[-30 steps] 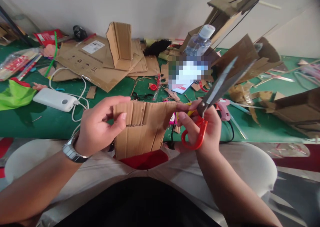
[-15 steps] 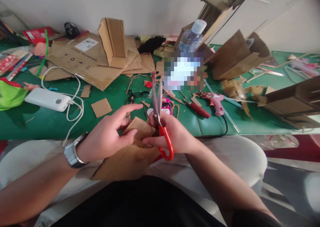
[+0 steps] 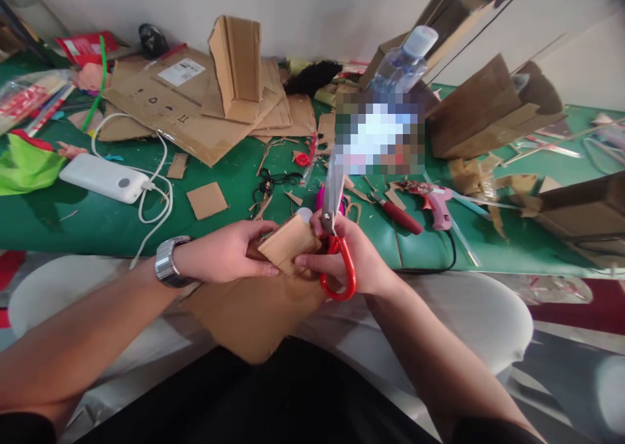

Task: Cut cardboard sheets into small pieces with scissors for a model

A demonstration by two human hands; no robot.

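Note:
My left hand point(image 3: 232, 252), below a silver wristwatch point(image 3: 170, 262), is closed on a small cardboard piece point(image 3: 289, 241), thumb along its lower edge. In my right hand point(image 3: 367, 258) are scissors with red handles point(image 3: 349, 271), blades pointing up and away from me; its thumb and fingers also pinch the right side of the same piece. The blades look closed together. Beneath both hands a larger cardboard sheet point(image 3: 258, 314) lies over my lap, its upper part hidden by them.
On the green table point(image 3: 122, 229) are a white power bank point(image 3: 100, 177) with its cable, a cardboard square point(image 3: 208, 200), a red-handled tool point(image 3: 403, 217) and a pink glue gun point(image 3: 439, 206). Flattened cardboard point(image 3: 195, 122), a bottle point(image 3: 400, 66) and cardboard structures point(image 3: 483, 115) stand farther back.
My left hand has closed its spread fingers onto the small cardboard piece, which has tilted up. My view has shifted slightly left, and the scissors remain in my right hand.

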